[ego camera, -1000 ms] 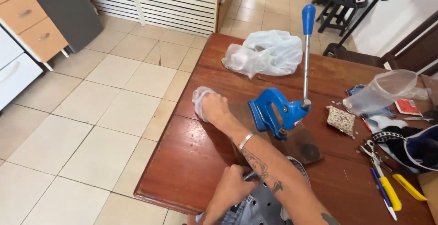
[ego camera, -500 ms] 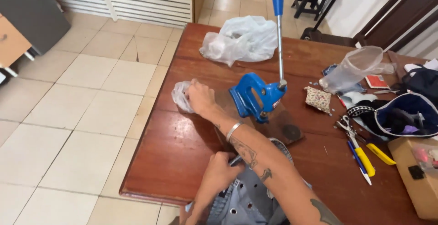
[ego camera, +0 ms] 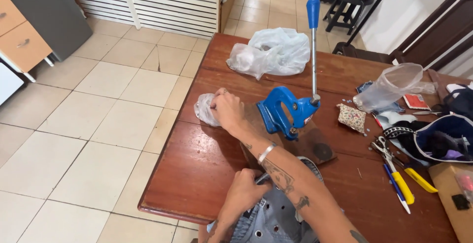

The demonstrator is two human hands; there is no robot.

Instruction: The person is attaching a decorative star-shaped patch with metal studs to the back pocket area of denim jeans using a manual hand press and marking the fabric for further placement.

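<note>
The desk [ego camera: 197, 169] is dark reddish wood, polished with a bit of shine. The hand press [ego camera: 286, 112] is painted blue metal, glossy, with a bare steel lever [ego camera: 314, 61] and plastic-looking grip. The bags [ego camera: 273, 51] are thin crinkly clear plastic. The garment [ego camera: 276, 218] looks like denim, matt, with metal eyelets. Floor tiles [ego camera: 84, 139] are smooth.

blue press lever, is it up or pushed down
Up: the lever stands nearly vertical above the blue press, and neither hand touches it.
</note>
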